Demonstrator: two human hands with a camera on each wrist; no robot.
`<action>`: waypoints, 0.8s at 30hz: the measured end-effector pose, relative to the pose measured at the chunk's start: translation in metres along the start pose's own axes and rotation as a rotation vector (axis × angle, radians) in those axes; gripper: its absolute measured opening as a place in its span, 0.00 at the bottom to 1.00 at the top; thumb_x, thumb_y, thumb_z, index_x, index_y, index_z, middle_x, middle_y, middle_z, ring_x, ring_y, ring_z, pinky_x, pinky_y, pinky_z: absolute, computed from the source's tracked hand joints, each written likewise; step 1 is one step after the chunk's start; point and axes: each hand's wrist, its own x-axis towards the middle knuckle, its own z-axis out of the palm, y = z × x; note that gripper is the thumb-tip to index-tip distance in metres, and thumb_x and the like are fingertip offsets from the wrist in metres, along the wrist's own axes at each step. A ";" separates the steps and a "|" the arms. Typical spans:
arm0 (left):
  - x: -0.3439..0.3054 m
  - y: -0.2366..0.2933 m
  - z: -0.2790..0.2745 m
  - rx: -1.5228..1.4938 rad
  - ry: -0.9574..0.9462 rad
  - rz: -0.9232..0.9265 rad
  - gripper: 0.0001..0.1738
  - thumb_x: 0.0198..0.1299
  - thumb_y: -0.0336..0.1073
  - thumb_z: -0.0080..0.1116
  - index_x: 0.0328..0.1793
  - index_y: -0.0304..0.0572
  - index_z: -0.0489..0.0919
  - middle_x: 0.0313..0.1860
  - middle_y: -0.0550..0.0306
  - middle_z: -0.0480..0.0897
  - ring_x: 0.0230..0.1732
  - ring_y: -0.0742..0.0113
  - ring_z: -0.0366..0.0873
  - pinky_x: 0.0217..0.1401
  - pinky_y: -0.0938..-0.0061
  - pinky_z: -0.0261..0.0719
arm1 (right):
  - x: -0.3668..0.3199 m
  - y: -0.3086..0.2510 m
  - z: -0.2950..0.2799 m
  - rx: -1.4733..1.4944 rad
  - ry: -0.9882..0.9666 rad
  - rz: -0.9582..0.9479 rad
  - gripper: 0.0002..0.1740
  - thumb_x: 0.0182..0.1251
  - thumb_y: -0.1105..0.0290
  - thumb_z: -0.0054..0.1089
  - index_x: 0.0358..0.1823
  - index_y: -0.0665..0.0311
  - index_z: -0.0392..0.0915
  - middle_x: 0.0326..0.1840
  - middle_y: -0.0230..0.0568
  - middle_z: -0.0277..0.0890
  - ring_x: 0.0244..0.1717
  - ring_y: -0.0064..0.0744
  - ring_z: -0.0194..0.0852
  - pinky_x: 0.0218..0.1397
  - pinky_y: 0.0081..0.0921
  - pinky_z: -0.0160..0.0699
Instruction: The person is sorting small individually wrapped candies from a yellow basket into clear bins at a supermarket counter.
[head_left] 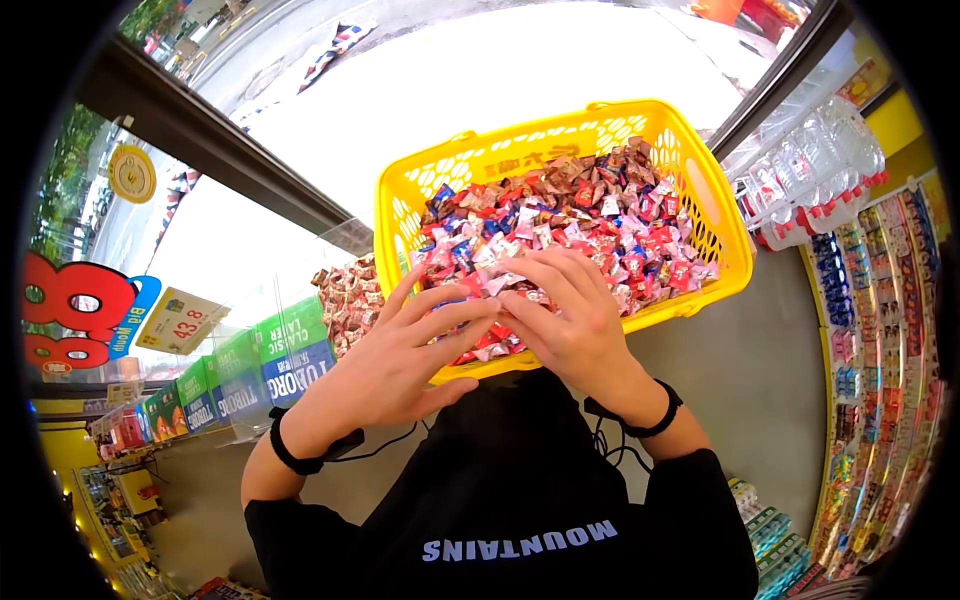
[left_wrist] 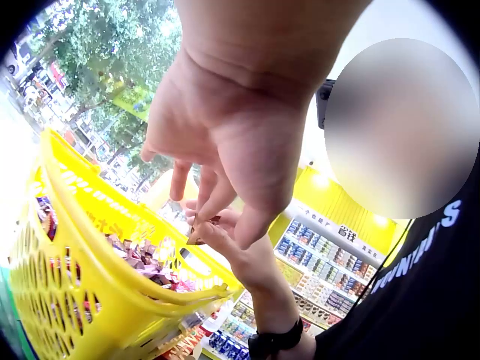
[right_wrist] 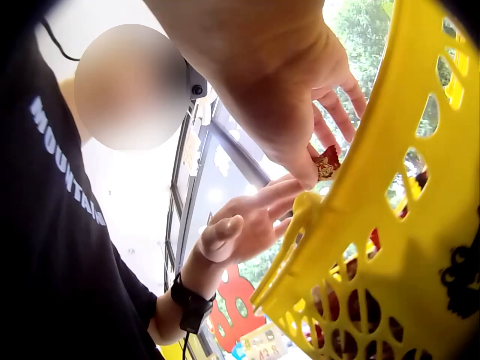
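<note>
In the head view, both hands meet above the near side of a yellow plastic basket (head_left: 722, 270) full of small wrapped candies (head_left: 560, 215). My right hand (head_left: 585, 325) pinches one red-wrapped candy (right_wrist: 327, 163) between thumb and fingers, close to the basket's rim in the right wrist view. My left hand (head_left: 400, 355) has its fingers extended toward that candy, their tips right by the right thumb, and its thumb stands apart. From the left wrist, the candy's wrapper (left_wrist: 196, 231) shows small between the two hands, partly hidden by fingers.
Left of the basket, brown-wrapped candies (head_left: 348, 300) lie beside green and blue Tuborg boxes (head_left: 290, 350). Bottled water packs (head_left: 810, 170) stand at the right, near stocked shelves (head_left: 880, 380). Window glass with a dark frame (head_left: 230, 150) rises beyond. Cables (head_left: 610, 445) hang from the wrists.
</note>
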 end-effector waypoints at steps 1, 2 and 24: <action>-0.011 -0.006 0.001 -0.005 0.034 0.006 0.46 0.58 0.42 0.79 0.85 0.50 0.74 0.84 0.59 0.72 0.86 0.52 0.66 0.93 0.37 0.47 | 0.004 -0.009 0.007 0.019 -0.001 -0.016 0.15 0.57 0.69 0.81 0.46 0.59 0.88 0.64 0.40 0.83 0.66 0.47 0.80 0.69 0.50 0.80; -0.023 -0.007 -0.002 -0.049 0.061 -0.031 0.49 0.55 0.37 0.81 0.85 0.52 0.73 0.85 0.55 0.72 0.86 0.49 0.65 0.93 0.38 0.50 | 0.008 -0.017 0.013 0.039 -0.001 -0.034 0.15 0.58 0.69 0.80 0.45 0.60 0.87 0.63 0.40 0.83 0.66 0.47 0.80 0.70 0.50 0.79; -0.227 -0.129 0.101 -0.322 0.471 -0.292 0.14 0.56 0.41 0.81 0.48 0.52 0.94 0.74 0.59 0.82 0.82 0.47 0.69 0.90 0.36 0.55 | 0.009 -0.158 0.195 0.166 -0.264 -0.137 0.12 0.62 0.68 0.77 0.44 0.62 0.87 0.74 0.48 0.77 0.77 0.54 0.72 0.80 0.59 0.70</action>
